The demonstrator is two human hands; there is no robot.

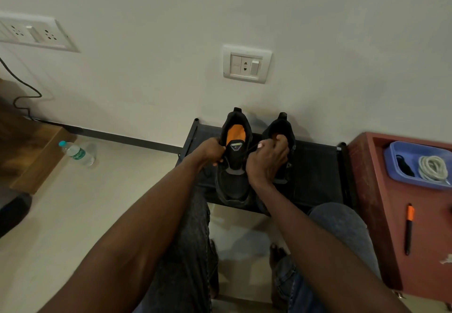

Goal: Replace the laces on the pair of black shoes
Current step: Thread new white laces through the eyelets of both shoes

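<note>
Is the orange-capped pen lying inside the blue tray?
No, the pen lies on the bare red table, nearer the person than the blue tray, which holds a coiled pale lace.

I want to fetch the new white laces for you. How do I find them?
Look at the red-brown cabinet on the right, beside the low black rack with the shoes. On top sits a blue tray. The white laces are the pale coiled bundle at its right end; the other thing in the tray is small and black.
</note>
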